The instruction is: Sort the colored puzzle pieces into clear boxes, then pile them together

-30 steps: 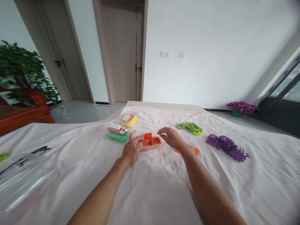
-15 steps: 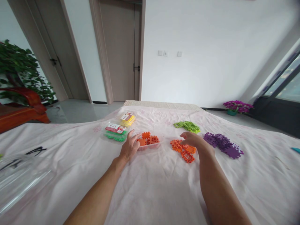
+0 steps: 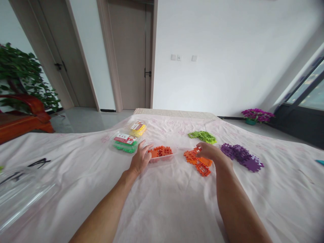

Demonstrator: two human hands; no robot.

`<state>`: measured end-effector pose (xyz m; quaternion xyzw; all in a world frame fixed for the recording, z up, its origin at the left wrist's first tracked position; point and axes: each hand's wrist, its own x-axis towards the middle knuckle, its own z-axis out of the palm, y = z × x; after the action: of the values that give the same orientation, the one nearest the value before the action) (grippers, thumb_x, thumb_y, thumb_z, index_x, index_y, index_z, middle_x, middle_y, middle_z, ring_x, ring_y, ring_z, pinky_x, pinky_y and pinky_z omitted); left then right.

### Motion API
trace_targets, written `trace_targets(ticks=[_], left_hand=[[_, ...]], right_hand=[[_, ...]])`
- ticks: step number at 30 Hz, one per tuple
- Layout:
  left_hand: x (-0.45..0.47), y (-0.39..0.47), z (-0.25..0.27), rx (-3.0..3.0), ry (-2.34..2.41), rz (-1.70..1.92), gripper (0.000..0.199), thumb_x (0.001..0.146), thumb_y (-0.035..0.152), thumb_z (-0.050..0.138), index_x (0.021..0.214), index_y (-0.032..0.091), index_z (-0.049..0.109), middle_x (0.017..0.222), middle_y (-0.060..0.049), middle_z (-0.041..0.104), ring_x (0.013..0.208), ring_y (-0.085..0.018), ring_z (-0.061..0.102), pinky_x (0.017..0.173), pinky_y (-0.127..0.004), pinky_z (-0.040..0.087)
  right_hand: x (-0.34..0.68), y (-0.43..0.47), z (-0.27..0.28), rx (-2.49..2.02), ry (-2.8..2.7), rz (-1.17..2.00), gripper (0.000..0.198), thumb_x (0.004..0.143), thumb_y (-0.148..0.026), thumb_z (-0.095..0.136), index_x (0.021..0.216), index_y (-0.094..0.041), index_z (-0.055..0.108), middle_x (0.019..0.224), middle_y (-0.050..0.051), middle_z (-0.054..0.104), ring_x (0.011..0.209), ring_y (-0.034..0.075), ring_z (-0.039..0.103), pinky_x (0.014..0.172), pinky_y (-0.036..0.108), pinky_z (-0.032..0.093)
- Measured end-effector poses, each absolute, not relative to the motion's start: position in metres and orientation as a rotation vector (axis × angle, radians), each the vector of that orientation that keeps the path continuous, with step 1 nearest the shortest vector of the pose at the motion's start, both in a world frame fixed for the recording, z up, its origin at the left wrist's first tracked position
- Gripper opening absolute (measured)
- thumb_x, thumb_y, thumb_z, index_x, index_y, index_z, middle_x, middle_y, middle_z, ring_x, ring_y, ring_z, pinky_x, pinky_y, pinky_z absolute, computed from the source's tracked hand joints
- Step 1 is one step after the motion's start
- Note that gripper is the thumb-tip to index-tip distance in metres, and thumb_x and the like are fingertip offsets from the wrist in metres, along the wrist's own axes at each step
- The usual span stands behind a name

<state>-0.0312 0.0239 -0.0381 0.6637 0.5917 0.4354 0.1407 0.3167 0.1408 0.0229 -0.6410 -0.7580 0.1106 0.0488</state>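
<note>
Fingers spread, your left hand (image 3: 140,159) touches a clear tray (image 3: 163,158) of orange pieces (image 3: 165,151) on the pale cloth (image 3: 162,195), while your right hand (image 3: 212,153) pinches an orange tile (image 3: 196,151) above the loose pile (image 3: 203,169).

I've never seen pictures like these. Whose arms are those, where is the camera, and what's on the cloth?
There's no machine: these are a person's own bare hands, seen by one camera worn on that person's head, looking forward and down. The left hand is at the end of a clear tray containing orange pieces. The right hand is over a loose orange pile; whether it grips a piece, I can't tell. On the pale cloth also lie a light-green pile, a purple pile, a green pack and a yellow pack.
</note>
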Motion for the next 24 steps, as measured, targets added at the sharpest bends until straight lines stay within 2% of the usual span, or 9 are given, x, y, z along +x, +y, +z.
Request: trace_targets(ticks=[3, 7, 15, 21, 24], left_hand=[[-0.031, 0.023, -0.038, 1.908, 1.712, 1.249, 0.045, 0.087, 0.024, 0.042, 0.128, 0.023, 0.06, 0.149, -0.007, 0.034, 0.139, -0.025, 0.034, 0.115, -0.044, 0.033], [-0.032, 0.024, -0.041, 1.891, 1.674, 1.246, 0.045, 0.09, 0.028, 0.043, 0.133, 0.023, 0.055, 0.15, -0.009, 0.031, 0.138, -0.024, 0.036, 0.112, -0.043, 0.035], [-0.032, 0.025, -0.044, 1.918, 1.65, 1.235, 0.052, 0.095, 0.048, 0.041, 0.142, 0.026, 0.039, 0.153, -0.009, 0.028, 0.142, -0.023, 0.03, 0.113, -0.043, 0.033], [-0.03, 0.023, -0.044, 1.968, 1.654, 1.237, 0.057, 0.094, 0.049, 0.044, 0.146, 0.028, 0.032, 0.155, -0.01, 0.023, 0.144, -0.024, 0.027, 0.111, -0.043, 0.036], [-0.029, 0.022, -0.043, 1.976, 1.687, 1.258, 0.056, 0.094, 0.05, 0.045, 0.144, 0.028, 0.034, 0.154, -0.01, 0.022, 0.144, -0.024, 0.026, 0.112, -0.043, 0.035]], right_hand=[[0.299, 0.13, 0.04, -1.713, -2.318, 0.344, 0.06, 0.071, -0.029, 0.071, 0.128, -0.018, 0.06, 0.115, 0.012, 0.069, 0.103, 0.026, 0.065, 0.086, 0.035, 0.049], [0.255, 0.107, 0.057, -1.313, -2.331, 0.465, 0.063, 0.076, -0.027, 0.069, 0.136, -0.019, 0.053, 0.122, 0.011, 0.066, 0.104, 0.023, 0.064, 0.088, 0.033, 0.05], [0.173, 0.071, 0.046, -0.838, -2.466, 0.426, 0.042, 0.077, -0.017, 0.068, 0.119, -0.023, 0.065, 0.115, 0.008, 0.068, 0.106, 0.023, 0.063, 0.094, 0.034, 0.047], [0.151, 0.066, 0.032, -0.694, -2.453, 0.47, 0.031, 0.083, -0.02, 0.066, 0.114, -0.022, 0.067, 0.117, 0.009, 0.067, 0.11, 0.021, 0.061, 0.096, 0.033, 0.046], [0.153, 0.069, 0.031, -0.751, -2.445, 0.437, 0.025, 0.086, -0.022, 0.062, 0.11, -0.02, 0.069, 0.113, 0.009, 0.069, 0.105, 0.02, 0.063, 0.092, 0.031, 0.047]])
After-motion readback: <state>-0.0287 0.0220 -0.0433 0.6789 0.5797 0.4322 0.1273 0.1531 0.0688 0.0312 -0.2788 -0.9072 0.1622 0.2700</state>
